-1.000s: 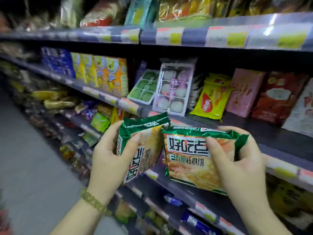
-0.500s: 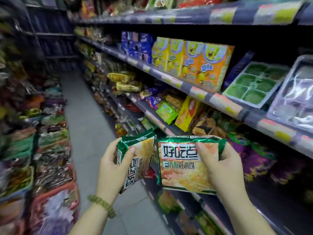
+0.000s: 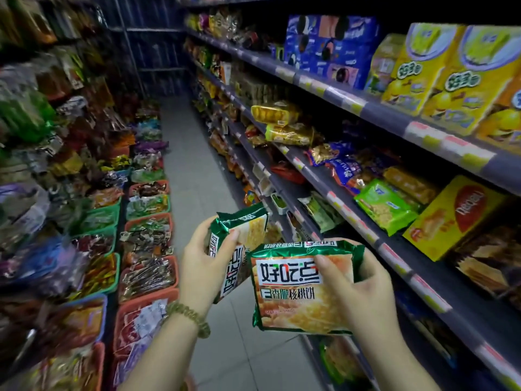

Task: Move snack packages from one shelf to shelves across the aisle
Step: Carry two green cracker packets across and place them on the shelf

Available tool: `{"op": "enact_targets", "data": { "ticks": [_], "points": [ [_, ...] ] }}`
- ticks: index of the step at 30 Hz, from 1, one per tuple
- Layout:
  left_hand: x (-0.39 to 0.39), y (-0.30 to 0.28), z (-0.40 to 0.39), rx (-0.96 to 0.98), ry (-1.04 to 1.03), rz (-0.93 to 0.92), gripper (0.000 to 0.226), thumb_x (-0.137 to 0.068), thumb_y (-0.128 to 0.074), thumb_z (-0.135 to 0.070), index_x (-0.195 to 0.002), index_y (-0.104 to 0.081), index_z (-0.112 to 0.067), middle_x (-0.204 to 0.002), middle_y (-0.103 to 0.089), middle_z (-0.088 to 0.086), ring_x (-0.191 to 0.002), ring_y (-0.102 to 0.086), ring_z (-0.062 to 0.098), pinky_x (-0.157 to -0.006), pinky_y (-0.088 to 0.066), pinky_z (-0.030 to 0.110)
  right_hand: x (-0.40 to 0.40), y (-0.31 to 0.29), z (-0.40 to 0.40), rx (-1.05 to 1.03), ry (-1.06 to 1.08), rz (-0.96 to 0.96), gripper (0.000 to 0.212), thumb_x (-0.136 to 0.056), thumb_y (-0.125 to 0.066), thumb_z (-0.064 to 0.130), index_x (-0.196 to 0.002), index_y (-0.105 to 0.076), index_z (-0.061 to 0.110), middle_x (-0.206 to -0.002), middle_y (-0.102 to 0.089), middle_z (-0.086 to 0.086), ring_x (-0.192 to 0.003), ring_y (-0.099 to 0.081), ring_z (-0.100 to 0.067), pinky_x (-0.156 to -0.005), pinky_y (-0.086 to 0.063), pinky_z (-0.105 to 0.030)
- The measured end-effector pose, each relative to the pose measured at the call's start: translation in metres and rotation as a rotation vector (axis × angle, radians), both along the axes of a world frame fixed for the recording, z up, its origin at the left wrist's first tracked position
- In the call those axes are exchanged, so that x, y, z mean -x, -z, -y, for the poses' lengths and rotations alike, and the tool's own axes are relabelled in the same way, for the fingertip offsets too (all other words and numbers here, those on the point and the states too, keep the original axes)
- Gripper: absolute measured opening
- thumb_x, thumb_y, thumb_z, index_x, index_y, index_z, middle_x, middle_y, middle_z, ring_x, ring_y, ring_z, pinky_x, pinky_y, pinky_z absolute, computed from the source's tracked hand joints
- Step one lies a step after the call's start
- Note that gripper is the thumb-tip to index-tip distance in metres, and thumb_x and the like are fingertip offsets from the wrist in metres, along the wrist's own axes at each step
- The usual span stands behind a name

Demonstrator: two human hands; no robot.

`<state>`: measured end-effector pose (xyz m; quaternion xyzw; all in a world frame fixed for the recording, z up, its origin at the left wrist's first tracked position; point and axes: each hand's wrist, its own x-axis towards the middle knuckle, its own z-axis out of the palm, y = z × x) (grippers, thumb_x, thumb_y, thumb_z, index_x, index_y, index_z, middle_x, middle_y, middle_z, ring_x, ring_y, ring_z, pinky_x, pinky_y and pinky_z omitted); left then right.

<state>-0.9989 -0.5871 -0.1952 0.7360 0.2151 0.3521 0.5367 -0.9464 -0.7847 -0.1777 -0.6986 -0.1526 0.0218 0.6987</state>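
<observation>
Two green snack packs, one in each hand, above the aisle floor.
Left hand (image 3: pixel 201 261) grips one pack (image 3: pixel 239 249); right hand (image 3: pixel 363 289) grips the other (image 3: pixel 296 289), printed "好吃点".

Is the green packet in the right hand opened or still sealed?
Apparently sealed: the green packet in the right hand looks plump, its crimped top edge unbroken, no tear showing.
</observation>
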Motion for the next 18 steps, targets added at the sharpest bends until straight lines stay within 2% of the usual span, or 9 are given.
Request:
{"op": "enact_targets", "data": {
  "ticks": [3,7,9,12,13,15,16,18],
  "points": [
    [-0.033,0.008,-0.029,-0.003,-0.012,-0.025,0.029,-0.088,-0.063,-0.013,-0.108,-0.049,-0.028,-0.095,-0.050,-0.032,-0.081,-0.046,-0.036,-0.067,-0.033,-0.010,-0.038,0.008,-0.033,0.004,-0.049,-0.030,0.030,-0.062,-0.084,0.043,-0.086,-0.071,0.029,-0.084,-0.076,0.000,-0.079,-0.072,-0.017,-0.072,-0.057,-0.040],
    [-0.087,0.017,-0.075,-0.009,-0.068,-0.043,0.025,-0.087,-0.064,-0.021,-0.110,-0.057,-0.026,-0.104,-0.061,-0.025,-0.094,-0.054,-0.023,-0.078,-0.042,-0.001,-0.100,0.013,-0.076,0.011,-0.117,-0.023,0.026,-0.062,-0.085,0.033,-0.085,-0.072,0.031,-0.083,-0.076,0.006,-0.077,-0.071,-0.009,-0.069,-0.054,-0.021],
    [-0.114,0.014,-0.095,-0.019,-0.115,-0.041,0.024,-0.087,-0.064,-0.024,-0.110,-0.060,-0.029,-0.107,-0.064,-0.020,-0.099,-0.057,-0.015,-0.085,-0.047,0.009,-0.137,0.014,-0.098,0.024,-0.142,-0.037,0.028,-0.062,-0.084,0.033,-0.085,-0.072,0.022,-0.083,-0.076,0.004,-0.080,-0.071,-0.013,-0.071,-0.055,-0.025],
    [-0.148,0.004,-0.123,-0.038,-0.186,-0.065,0.032,-0.086,-0.065,-0.020,-0.094,-0.051,-0.048,-0.097,-0.058,-0.029,-0.089,-0.054,-0.025,-0.074,-0.042,0.000,-0.189,0.012,-0.132,0.042,-0.195,-0.052,0.026,-0.065,-0.085,0.032,-0.085,-0.071,0.021,-0.084,-0.076,0.002,-0.082,-0.072,-0.017,-0.075,-0.054,-0.036],
    [-0.158,0.003,-0.134,-0.033,-0.213,-0.074,0.031,-0.085,-0.066,-0.023,-0.092,-0.050,-0.049,-0.096,-0.060,-0.028,-0.089,-0.056,-0.021,-0.075,-0.043,0.002,-0.205,0.011,-0.144,0.041,-0.219,-0.050,0.024,-0.066,-0.084,0.029,-0.085,-0.071,0.021,-0.083,-0.076,0.003,-0.081,-0.072,-0.015,-0.074,-0.055,-0.035],
    [-0.176,0.004,-0.159,-0.011,-0.257,-0.094,0.025,-0.085,-0.065,-0.027,-0.094,-0.054,-0.047,-0.095,-0.066,-0.025,-0.092,-0.061,-0.012,-0.079,-0.047,0.012,-0.233,0.010,-0.170,0.034,-0.252,-0.043,0.021,-0.066,-0.078,0.026,-0.084,-0.070,0.019,-0.081,-0.076,0.007,-0.075,-0.071,-0.006,-0.067,-0.054,-0.023],
    [-0.184,0.005,-0.171,-0.007,-0.277,-0.094,0.026,-0.085,-0.065,-0.026,-0.096,-0.053,-0.047,-0.093,-0.065,-0.029,-0.092,-0.060,-0.014,-0.080,-0.045,0.009,-0.246,0.011,-0.184,0.027,-0.271,-0.048,0.019,-0.067,-0.077,0.022,-0.084,-0.069,0.018,-0.079,-0.076,0.009,-0.071,-0.070,-0.003,-0.062,-0.052,-0.017],
    [-0.199,0.006,-0.196,-0.013,-0.328,-0.087,0.030,-0.086,-0.066,-0.020,-0.099,-0.049,-0.040,-0.091,-0.054,-0.038,-0.087,-0.050,-0.031,-0.073,-0.036,-0.005,-0.269,0.015,-0.214,0.020,-0.317,-0.064,0.014,-0.073,-0.076,0.009,-0.084,-0.069,0.016,-0.075,-0.075,0.010,-0.066,-0.068,0.000,-0.057,-0.049,-0.012]
  ]
}}
